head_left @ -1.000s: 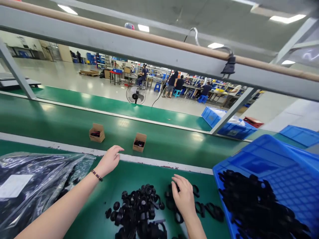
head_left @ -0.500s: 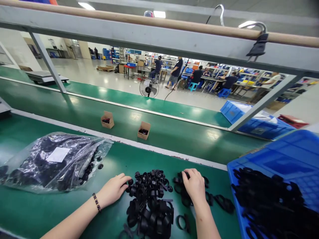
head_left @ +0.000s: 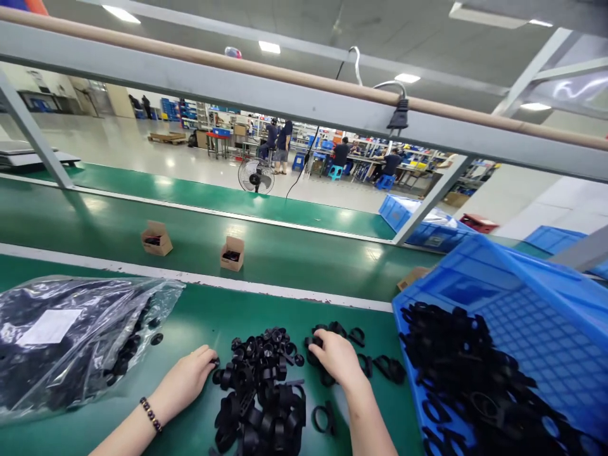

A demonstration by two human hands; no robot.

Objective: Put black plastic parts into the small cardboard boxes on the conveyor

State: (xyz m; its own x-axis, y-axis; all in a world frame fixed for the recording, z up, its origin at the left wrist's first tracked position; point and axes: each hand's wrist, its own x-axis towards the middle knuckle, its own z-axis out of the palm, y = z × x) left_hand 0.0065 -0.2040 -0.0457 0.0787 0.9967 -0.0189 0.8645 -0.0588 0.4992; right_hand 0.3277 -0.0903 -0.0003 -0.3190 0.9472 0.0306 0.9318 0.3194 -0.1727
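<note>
My left hand, with a beaded bracelet at the wrist, is closed in a pinch on a small round black cap. It sits just left of a heap of small black caps. Below these, closer to me, lie black ring-shaped parts in a pile. My right hand reaches into a looser group of black ring clips. Its thumb and fingers curl round one black ring clip, partly hidden by the hand.
A clear plastic bag of black parts lies at left, with loose caps at its mouth. At right stands a blue crate holding many black clips. Two small cardboard boxes stand beyond the pale strip. A metal frame crosses above.
The view has swung to the right. My left hand has drawn slightly away from the heap with the cap at its fingertips. My right hand stays among the ring clips.
</note>
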